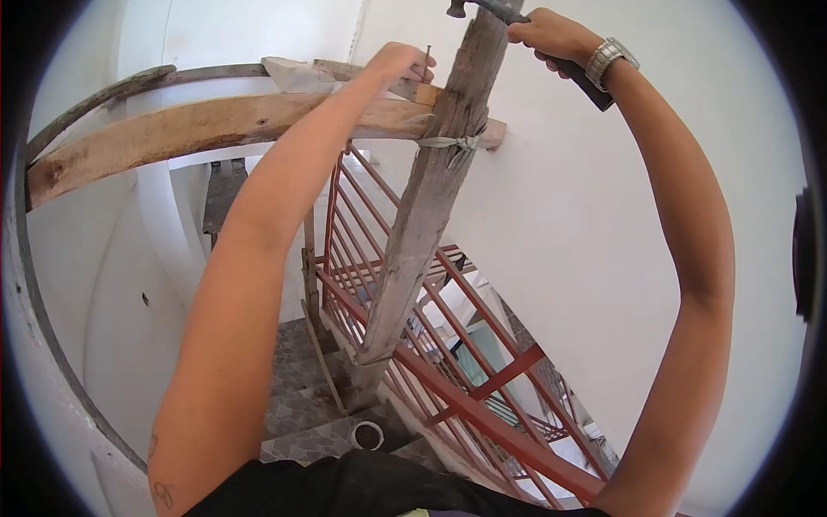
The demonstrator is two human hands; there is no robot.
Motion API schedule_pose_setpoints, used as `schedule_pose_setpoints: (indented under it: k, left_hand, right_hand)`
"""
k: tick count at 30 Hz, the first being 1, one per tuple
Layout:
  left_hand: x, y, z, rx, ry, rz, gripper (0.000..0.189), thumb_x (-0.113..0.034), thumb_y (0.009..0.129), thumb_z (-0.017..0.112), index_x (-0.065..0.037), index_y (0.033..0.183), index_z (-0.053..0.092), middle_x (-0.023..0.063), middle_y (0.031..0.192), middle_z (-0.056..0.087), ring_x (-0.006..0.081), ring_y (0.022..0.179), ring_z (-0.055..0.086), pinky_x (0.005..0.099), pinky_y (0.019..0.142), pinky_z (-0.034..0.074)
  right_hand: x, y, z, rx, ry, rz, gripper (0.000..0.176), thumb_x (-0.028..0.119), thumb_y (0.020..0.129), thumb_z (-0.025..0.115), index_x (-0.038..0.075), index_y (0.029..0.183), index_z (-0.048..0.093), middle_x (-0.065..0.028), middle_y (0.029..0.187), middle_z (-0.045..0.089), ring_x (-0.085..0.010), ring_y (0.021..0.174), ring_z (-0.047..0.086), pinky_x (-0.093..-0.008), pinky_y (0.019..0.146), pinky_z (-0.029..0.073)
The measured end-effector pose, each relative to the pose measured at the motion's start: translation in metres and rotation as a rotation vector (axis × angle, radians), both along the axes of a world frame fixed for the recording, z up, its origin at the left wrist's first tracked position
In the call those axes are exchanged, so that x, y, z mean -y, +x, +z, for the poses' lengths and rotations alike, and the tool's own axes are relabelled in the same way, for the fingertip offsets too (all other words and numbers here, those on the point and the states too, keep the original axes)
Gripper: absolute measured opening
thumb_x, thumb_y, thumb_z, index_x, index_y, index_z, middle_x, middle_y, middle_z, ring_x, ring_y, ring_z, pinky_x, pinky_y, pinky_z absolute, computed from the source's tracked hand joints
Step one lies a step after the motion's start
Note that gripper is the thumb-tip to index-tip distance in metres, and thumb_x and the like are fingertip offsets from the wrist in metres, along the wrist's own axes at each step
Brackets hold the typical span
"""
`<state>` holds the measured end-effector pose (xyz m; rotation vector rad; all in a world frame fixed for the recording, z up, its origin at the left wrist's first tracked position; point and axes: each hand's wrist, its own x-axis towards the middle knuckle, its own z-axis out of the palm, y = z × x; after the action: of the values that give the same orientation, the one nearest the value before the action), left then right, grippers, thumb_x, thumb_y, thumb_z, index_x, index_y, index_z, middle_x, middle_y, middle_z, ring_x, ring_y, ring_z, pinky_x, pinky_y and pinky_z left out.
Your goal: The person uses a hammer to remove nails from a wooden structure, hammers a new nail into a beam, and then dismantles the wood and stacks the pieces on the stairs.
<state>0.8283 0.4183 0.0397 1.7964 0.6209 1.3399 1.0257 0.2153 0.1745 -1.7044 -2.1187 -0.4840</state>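
Note:
My left hand (401, 62) reaches up and pinches a nail (428, 59), which stands nearly upright above a small wood block (425, 94). That block sits against an upright weathered post (422, 202), on top of a horizontal wooden beam (207, 129). A cloth strip (451, 142) is tied around the post where the beam meets it. Raised to the right of the post, my right hand (551, 39) is closed around a hammer (582, 84). The hammer's head is near the top edge, left of the post and above the nail, apart from it.
A red metal stair railing (469, 407) slopes down behind and beside the post. Below are stone-patterned steps (297, 366) with a round white-rimmed container (368, 435). A rough wood piece (297, 76) lies along the beam. White walls (594, 224) surround the stairs.

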Motion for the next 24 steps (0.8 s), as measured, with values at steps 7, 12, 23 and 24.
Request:
schedule_pose_setpoints:
  k: [7,12,23,24]
  left_hand:
    - [-0.039,-0.006,0.031,-0.018,-0.031,0.549,0.042,-0.031,0.089,0.057,0.004,0.109,0.068,0.0171,0.100,0.074,0.0265,0.096,0.073,0.0380,0.087,0.053]
    - [-0.133,-0.006,0.051,-0.397,0.067,0.847,0.045,-0.030,0.092,0.055,0.003,0.123,0.061,0.0208,0.113,0.068,0.0283,0.106,0.068,0.0483,0.094,0.054]
    - [-0.121,0.002,0.007,-0.351,-0.597,0.428,0.041,-0.029,0.093,0.053,0.001,0.120,0.061,0.0197,0.113,0.068,0.0280,0.097,0.071,0.0425,0.088,0.060]
    - [-0.133,0.002,0.005,-0.348,-0.583,0.422,0.039,-0.029,0.094,0.053,0.000,0.119,0.061,0.0193,0.112,0.069,0.0284,0.093,0.072,0.0402,0.085,0.062]
  right_hand:
    - [-0.017,0.029,-0.014,0.062,0.096,0.001,0.034,0.032,0.087,0.054,0.004,0.069,0.045,-0.0062,0.059,0.052,-0.0165,0.042,0.052,-0.0331,0.035,0.043]
    - [-0.030,0.043,-0.028,-0.064,0.093,0.047,0.038,0.032,0.089,0.054,0.001,0.068,0.050,-0.0090,0.054,0.052,-0.0186,0.040,0.050,-0.0352,0.036,0.043]
    - [-0.007,0.012,0.013,-0.058,0.019,-0.059,0.042,0.044,0.089,0.058,0.002,0.083,0.056,-0.0002,0.062,0.051,-0.0094,0.045,0.049,-0.0276,0.037,0.042]
    - [-0.003,0.008,0.017,-0.053,0.033,-0.048,0.043,0.044,0.089,0.058,0.002,0.084,0.056,0.0000,0.061,0.051,-0.0092,0.045,0.050,-0.0274,0.037,0.042]
